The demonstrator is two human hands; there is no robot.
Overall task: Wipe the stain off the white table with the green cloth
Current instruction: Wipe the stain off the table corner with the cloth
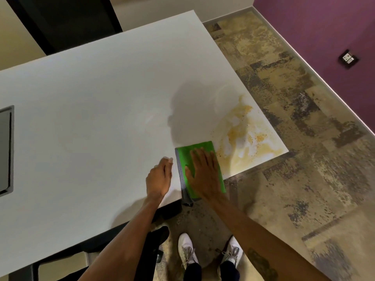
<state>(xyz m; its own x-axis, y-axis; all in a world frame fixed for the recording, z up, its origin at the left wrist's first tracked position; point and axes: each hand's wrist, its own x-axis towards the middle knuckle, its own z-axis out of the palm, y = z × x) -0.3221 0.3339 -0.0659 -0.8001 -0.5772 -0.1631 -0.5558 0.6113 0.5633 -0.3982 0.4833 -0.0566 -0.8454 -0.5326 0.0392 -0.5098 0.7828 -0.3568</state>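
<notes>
A folded green cloth with a grey edge lies at the near edge of the white table; its near end hangs slightly over the edge. My right hand presses flat on the cloth, fingers spread. Just right of the cloth, a yellow-brown stain with dark specks covers the table's near right corner. My left hand rests on the table just left of the cloth, fingers loosely curled, holding nothing.
A dark recessed panel sits in the table at the far left. Patterned carpet runs along the table's right side up to a purple wall with a socket. My white shoes stand below the table edge.
</notes>
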